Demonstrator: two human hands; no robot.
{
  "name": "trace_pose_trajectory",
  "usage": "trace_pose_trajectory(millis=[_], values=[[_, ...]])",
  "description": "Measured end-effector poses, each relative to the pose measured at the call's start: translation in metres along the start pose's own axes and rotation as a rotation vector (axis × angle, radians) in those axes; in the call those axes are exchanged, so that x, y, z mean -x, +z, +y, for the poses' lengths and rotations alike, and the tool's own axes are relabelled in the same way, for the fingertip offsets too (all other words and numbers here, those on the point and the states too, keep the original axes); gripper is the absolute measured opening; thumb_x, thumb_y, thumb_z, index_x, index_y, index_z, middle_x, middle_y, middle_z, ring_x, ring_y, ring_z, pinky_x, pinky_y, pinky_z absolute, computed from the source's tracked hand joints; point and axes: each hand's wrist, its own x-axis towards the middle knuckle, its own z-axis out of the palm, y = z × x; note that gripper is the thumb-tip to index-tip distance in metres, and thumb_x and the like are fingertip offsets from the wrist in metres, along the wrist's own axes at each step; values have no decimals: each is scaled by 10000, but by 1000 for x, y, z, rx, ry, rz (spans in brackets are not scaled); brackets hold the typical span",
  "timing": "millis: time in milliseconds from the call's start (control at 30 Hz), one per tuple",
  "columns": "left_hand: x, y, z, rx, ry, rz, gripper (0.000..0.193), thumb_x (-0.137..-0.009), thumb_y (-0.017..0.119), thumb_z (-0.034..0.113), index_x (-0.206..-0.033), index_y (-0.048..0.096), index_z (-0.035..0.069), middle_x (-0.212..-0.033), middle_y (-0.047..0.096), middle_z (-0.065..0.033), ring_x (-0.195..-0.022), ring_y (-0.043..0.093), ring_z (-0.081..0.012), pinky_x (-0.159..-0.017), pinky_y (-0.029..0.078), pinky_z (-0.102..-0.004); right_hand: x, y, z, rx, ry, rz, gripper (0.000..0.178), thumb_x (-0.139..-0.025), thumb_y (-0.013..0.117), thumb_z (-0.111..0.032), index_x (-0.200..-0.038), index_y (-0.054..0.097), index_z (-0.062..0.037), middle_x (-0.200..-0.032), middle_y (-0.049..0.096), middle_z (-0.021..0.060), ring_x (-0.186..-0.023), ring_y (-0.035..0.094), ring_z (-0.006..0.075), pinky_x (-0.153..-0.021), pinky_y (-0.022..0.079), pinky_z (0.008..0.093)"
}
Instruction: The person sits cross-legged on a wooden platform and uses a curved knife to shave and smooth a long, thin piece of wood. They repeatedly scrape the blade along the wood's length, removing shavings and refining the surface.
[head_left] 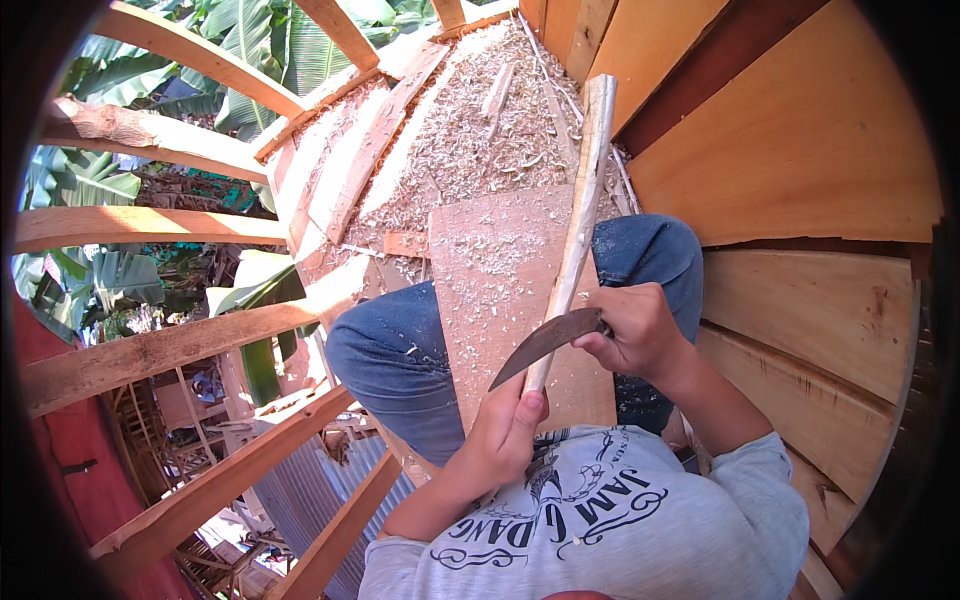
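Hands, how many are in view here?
2: left hand gripping the wooden stick at its near end; right hand, farther forward, holding the curved knife. No others visible.

Observed board [480, 340] between legs [390, 335], stick [582, 200] above board, knife [560, 333] across stick, left hand [503, 430] at stick's near end, right hand [640, 335] at knife's right end. Noted shavings [480, 130] beyond board, beams [150, 228] left, plank wall [800, 160] right.

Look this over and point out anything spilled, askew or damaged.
Wood shavings lie strewn in a thick litter beyond the board, with flecks on the board and jeans. Messy, though it fits the knife the right hand holds across the wooden stick. Nothing else clearly stands out.
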Motion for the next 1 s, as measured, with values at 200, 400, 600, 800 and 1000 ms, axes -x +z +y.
trace_pose_trajectory(millis=[200,400,600,800,1000], values=[[-2,-7,2,15,-5,13,453,-969,351,485,-877,400,44,-630,389,-16,-476,307,-38,-381,232,-197,-3,-23,13,-159,472,209,498,-913,548,-446,-737,581,19,-521,461,104,-428,455,211,-441,359,321],[-2,-5,5,6,3,30,414,-976,372,446,-891,411,42,-649,408,-8,-475,324,-34,-387,243,-192,8,-3,-20,-17,128,20,488,-838,627,-477,-651,560,-32,-493,481,113,-465,554,285,-423,400,344],[13,-6,1,-141,-74,70,271,-963,475,280,-910,450,16,-697,472,-48,-648,437,-99,-569,366,-255,-3,-19,11,342,111,170,567,-774,649,-557,-559,504,-53,-491,485,113,-438,524,297,-396,377,345],[13,-4,-1,-66,-31,50,343,-977,435,368,-952,426,26,-688,425,8,-564,346,-28,-481,266,-190,10,-5,-4,181,253,159,549,-772,660,-545,-573,523,-52,-490,489,119,-448,538,297,-403,390,344],[14,0,2,-158,64,130,382,-963,465,261,-1177,438,-55,-732,498,-75,-638,468,-123,-571,384,-278,18,0,-23,191,128,83,575,-732,672,-580,-555,488,-65,-478,478,85,-441,542,269,-401,398,333]])
